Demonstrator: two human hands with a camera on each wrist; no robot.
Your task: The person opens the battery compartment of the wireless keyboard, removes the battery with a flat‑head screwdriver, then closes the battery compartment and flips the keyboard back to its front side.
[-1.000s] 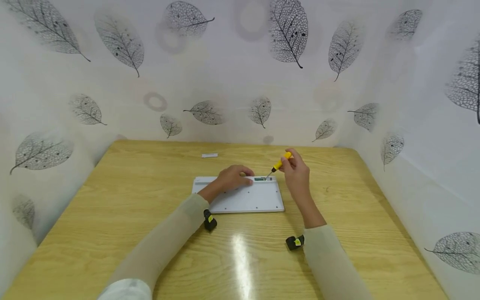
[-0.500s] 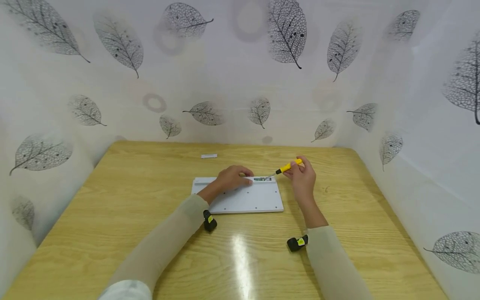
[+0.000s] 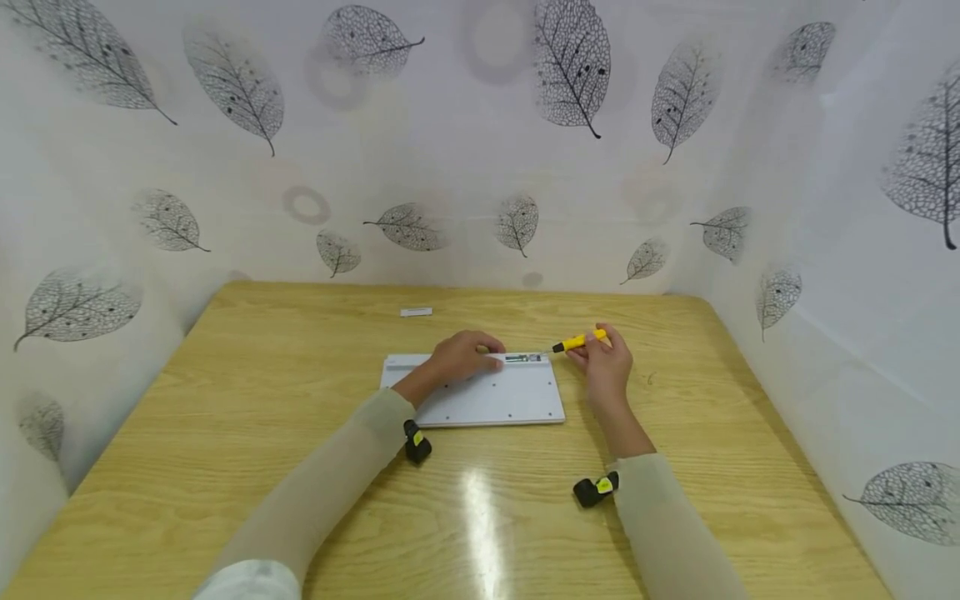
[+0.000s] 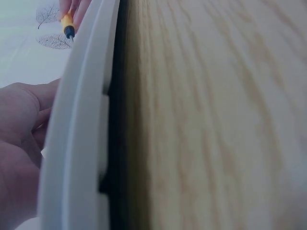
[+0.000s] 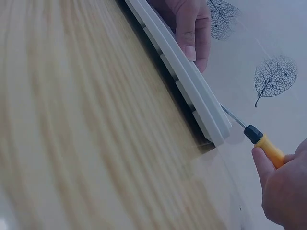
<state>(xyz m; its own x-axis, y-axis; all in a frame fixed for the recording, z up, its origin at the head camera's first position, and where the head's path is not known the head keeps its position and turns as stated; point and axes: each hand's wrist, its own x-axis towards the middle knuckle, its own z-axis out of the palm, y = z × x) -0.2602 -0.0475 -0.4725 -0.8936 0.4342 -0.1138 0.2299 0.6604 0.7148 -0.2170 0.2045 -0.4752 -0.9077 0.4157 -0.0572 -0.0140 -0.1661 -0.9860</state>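
Observation:
A white keyboard (image 3: 495, 404) lies face down on the wooden table, its row of keys showing beneath the edge (image 5: 194, 84) in the right wrist view. Near its far right corner a slot-like battery compartment (image 3: 523, 358) is uncovered. My left hand (image 3: 459, 357) grips the raised far edge just left of that compartment, thumb on the near side and fingers toward the back. Pinched in my right hand (image 3: 609, 367) is a yellow screwdriver (image 3: 582, 341) with a black collar, held at a low slant. Its thin shaft (image 5: 233, 116) reaches to the compartment's right end.
A small white strip (image 3: 416, 312), like a compartment cover, lies toward the back of the table (image 3: 300, 492). Leaf-printed cloth (image 3: 442, 150) stands around the back and both sides. Small black cameras (image 3: 417, 443) sit on both wrists.
The screwdriver has tipped from steep to nearly flat as my right hand swung rightward and lower. My left hand keeps its place on the keyboard.

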